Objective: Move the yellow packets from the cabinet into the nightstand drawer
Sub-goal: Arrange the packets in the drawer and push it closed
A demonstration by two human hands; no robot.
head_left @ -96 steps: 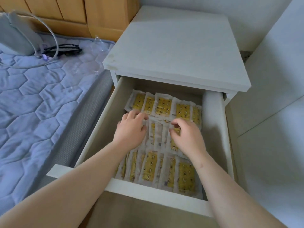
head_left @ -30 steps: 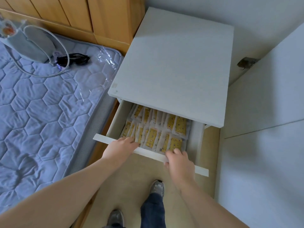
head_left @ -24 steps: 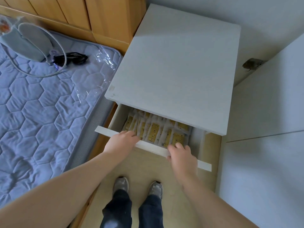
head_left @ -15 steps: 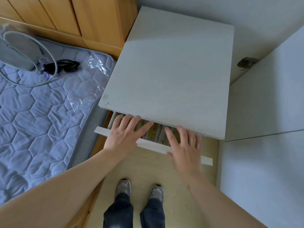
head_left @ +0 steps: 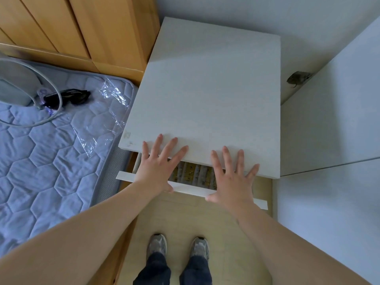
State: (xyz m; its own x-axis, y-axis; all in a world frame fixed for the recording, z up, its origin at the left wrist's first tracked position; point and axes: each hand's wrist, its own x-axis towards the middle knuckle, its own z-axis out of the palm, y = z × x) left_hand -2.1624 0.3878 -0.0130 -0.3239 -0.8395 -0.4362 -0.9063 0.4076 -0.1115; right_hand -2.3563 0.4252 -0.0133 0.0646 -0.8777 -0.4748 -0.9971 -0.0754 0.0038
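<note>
The white nightstand point(head_left: 207, 95) stands in the middle of the head view. Its drawer is pulled out only a little, and the drawer front point(head_left: 191, 189) shows as a white strip. Through the narrow gap I see a row of yellow packets point(head_left: 193, 174) lying inside. My left hand point(head_left: 158, 167) lies flat over the left part of the gap with straight, spread fingers, and its fingertips reach over the nightstand's front edge. My right hand point(head_left: 230, 177) lies flat over the right part in the same way. Neither hand holds anything.
A bed with a blue quilted mattress point(head_left: 51, 151) lies to the left, with a grey device point(head_left: 14, 85), black sunglasses point(head_left: 70, 96) and clear plastic wrap point(head_left: 102, 120) on it. White cabinet doors point(head_left: 333, 140) stand to the right. My feet point(head_left: 178, 247) are on the pale floor.
The drawer has slid in from wide open to nearly shut. Both hands left the packets, took the drawer front, then flattened with fingers spread over the gap.
</note>
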